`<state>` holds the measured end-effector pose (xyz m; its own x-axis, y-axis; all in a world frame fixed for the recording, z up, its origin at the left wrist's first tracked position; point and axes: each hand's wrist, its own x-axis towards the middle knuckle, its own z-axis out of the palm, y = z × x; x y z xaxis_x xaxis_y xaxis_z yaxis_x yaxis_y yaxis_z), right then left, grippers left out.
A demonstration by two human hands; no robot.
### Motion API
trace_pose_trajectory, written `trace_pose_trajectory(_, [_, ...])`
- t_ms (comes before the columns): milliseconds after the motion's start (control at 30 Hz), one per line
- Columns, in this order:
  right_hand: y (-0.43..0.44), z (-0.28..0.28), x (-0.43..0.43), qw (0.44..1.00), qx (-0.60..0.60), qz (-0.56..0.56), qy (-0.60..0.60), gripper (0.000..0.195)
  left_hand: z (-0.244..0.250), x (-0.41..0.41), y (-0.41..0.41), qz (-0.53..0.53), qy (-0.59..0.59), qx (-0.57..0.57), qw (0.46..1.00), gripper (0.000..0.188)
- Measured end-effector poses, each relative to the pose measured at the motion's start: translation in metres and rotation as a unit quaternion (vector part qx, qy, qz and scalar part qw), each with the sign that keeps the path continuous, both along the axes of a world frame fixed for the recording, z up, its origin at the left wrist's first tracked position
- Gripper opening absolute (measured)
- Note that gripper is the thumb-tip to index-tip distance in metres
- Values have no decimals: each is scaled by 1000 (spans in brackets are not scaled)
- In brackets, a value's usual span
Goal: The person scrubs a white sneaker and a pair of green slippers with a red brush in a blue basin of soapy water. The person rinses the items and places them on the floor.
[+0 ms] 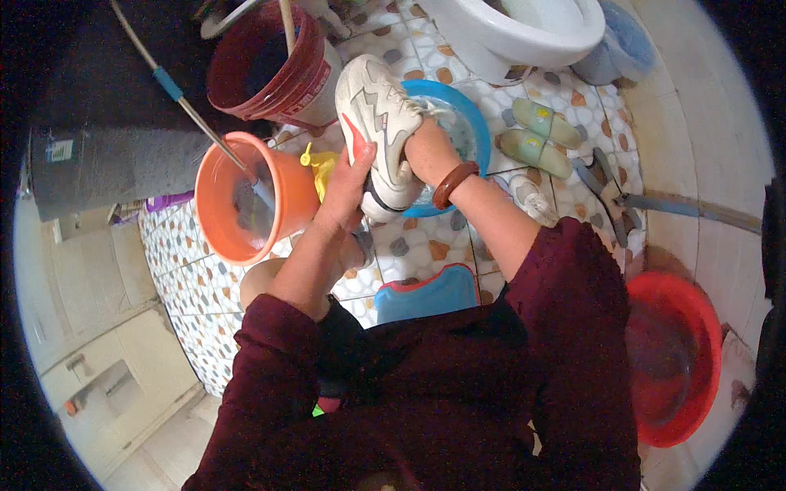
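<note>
A white sneaker point(384, 123) with grey trim and a red patch is raised over a light-blue basin point(482, 132) of water, toe pointing away from me. My left hand point(357, 175) grips it by the side near the heel, thumb on the red patch. Inside the shoe's opening is my right hand point(424, 144), its fingers hidden by the upper; a reddish-brown bangle point(455, 184) circles that wrist. A second white shoe point(533, 199) lies on the floor, partly behind my right forearm.
An orange bucket point(276, 202) with a mop handle in it stands left, beside a dark-red bucket point(221, 92). Ahead is a white toilet point(522, 37). Green slippers point(540, 135), dark sandals point(605, 196) and a red basin point(706, 362) are right. A blue plastic stool point(430, 297) sits before me.
</note>
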<state>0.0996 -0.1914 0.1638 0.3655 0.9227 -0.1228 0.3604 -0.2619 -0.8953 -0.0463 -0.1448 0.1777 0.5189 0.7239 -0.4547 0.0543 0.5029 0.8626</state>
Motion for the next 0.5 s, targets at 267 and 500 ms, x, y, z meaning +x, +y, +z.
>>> trace_pose_trajectory(267, [-6,10,-10,982,97,-142,80,28,-13,-5,19,-23,-10,89,996,56])
trace_pose_trajectory(500, [-30,31,38,918,162,164,-324,19,-7,-37,50,-136,-200,-296,924,75])
